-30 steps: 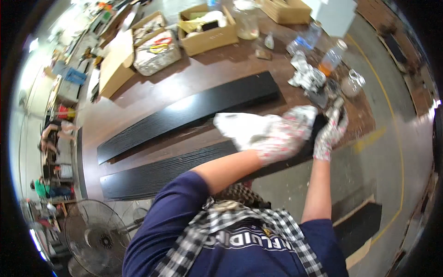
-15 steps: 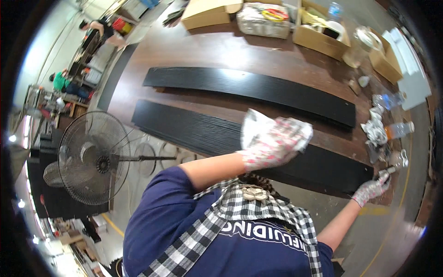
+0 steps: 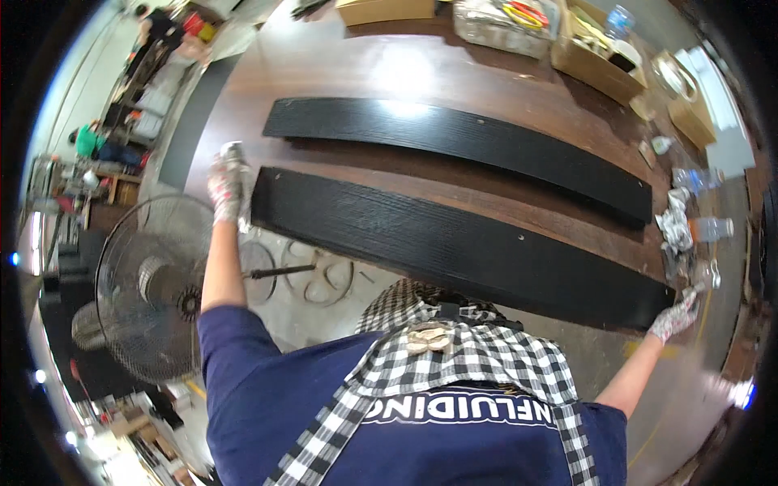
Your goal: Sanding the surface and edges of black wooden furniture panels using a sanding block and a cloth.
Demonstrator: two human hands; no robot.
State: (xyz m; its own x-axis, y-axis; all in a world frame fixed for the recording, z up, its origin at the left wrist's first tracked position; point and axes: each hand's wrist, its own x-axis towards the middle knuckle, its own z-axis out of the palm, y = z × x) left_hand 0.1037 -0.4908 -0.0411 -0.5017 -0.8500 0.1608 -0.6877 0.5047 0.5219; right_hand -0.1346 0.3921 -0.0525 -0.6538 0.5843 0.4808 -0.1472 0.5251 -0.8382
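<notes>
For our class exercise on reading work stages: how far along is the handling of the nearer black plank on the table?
Done: two black planks lie side by side on the brown table. In hand: the left hand is at one end of the nearer plank and the right hand at the other, arms spread wide. Left: the plank still lies flat, and the farther plank is untouched.

One head-worn fisheye looks steeply down, close over the table (image 3: 389, 73); rim perhaps distorted.
</notes>
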